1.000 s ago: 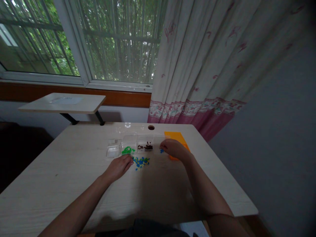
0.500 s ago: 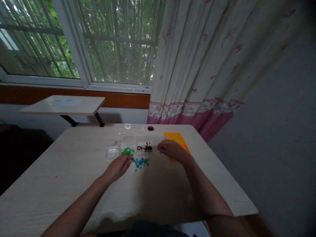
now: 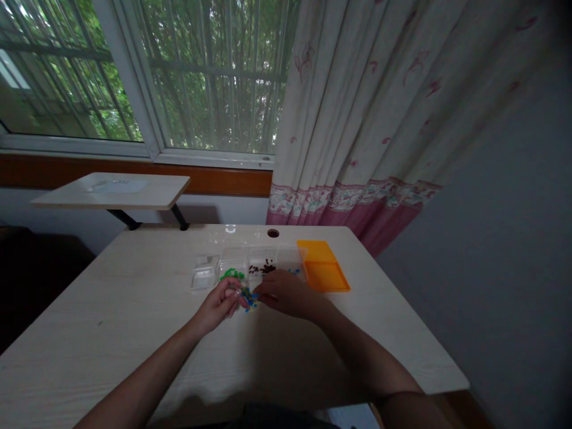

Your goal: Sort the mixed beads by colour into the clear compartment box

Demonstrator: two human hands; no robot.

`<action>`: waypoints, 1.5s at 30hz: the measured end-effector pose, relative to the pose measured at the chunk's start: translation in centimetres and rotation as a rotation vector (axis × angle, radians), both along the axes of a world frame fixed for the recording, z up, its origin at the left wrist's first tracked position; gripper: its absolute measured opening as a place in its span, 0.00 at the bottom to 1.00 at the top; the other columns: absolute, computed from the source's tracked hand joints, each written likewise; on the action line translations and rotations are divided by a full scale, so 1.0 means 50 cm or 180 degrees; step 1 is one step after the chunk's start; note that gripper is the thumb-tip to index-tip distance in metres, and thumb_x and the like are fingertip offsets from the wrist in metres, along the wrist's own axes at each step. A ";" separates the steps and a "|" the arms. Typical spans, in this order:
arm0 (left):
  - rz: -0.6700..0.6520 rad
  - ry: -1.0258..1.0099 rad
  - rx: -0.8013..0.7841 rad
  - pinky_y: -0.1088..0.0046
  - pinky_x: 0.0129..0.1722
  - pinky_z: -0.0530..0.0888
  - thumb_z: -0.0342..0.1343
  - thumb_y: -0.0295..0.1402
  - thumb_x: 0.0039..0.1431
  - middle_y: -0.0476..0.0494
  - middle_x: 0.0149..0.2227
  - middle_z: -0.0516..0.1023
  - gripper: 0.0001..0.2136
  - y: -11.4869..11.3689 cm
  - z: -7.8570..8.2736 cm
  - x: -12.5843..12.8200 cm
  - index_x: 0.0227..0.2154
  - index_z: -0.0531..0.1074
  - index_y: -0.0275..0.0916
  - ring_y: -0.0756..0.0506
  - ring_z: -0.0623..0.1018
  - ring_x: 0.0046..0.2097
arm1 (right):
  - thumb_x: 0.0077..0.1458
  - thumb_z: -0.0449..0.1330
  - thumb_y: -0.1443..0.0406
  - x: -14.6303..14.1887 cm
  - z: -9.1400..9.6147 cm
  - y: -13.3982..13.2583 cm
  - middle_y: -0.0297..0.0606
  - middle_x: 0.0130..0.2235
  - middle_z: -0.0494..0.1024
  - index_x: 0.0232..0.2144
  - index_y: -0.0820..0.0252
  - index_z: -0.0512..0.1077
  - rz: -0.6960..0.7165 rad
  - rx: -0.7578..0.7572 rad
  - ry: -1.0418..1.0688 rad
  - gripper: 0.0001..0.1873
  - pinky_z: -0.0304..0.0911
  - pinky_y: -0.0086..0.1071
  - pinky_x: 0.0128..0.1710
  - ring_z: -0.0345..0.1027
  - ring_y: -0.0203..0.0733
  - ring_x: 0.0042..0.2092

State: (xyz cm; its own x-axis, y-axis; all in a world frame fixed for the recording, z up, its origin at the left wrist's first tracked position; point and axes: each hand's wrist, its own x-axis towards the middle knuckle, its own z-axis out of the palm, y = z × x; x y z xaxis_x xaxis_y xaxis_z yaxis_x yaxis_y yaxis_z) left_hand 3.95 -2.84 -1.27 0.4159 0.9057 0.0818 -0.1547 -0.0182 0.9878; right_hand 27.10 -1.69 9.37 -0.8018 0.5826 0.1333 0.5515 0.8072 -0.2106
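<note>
A small heap of blue, yellow and green bead-like pieces (image 3: 248, 300) lies on the desk between my hands. My left hand (image 3: 222, 301) is at the heap's left side, its fingers curled together at the tips; whatever they pinch is too small to make out. From the right, my right hand (image 3: 282, 293) reaches over the heap with fingertips closed down at its edge, their contents hidden. Just beyond is a clear compartment box (image 3: 235, 257). Green pieces (image 3: 232, 273) are in one compartment, dark brown pieces (image 3: 268, 266) in another, and several blue pieces (image 3: 294, 271) in the right one.
An orange open case (image 3: 325, 268) lies right of the clear box. A small clear container (image 3: 204, 275) stands at the box's left end. A raised shelf (image 3: 116, 190) is fixed at the desk's back left. Behind the desk (image 3: 214, 369) are a window and a floral curtain (image 3: 348, 149).
My right hand has moved left and nearer from the right compartment to the heap, uncovering the blue pieces and the orange case. My left hand has turned and shifted slightly nearer the heap.
</note>
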 end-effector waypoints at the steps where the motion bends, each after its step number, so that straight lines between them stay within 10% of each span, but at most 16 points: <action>1: -0.0023 -0.0062 -0.0023 0.82 0.18 0.54 0.55 0.48 0.63 0.47 0.29 0.80 0.18 0.000 0.000 0.000 0.44 0.59 0.40 0.57 0.60 0.17 | 0.61 0.59 0.66 -0.004 -0.004 -0.004 0.39 0.35 0.79 0.42 0.59 0.78 0.0061 0.0027 0.0042 0.09 0.59 0.31 0.40 0.71 0.39 0.38; 45: -0.0114 -0.0110 0.0013 0.80 0.21 0.55 0.51 0.49 0.66 0.47 0.26 0.76 0.22 -0.011 0.003 0.005 0.54 0.62 0.38 0.55 0.63 0.20 | 0.58 0.61 0.68 -0.030 -0.042 -0.018 0.38 0.34 0.80 0.38 0.58 0.77 -0.0201 0.0570 0.0474 0.06 0.58 0.31 0.39 0.71 0.39 0.37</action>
State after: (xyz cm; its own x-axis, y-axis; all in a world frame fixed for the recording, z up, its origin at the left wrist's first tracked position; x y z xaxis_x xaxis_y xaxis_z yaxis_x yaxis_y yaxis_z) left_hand 4.22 -3.39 -1.14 0.4448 0.8900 0.1004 -0.1894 -0.0160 0.9818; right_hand 25.61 -2.57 7.27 -0.7281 0.5874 0.3532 0.5757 0.8038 -0.1500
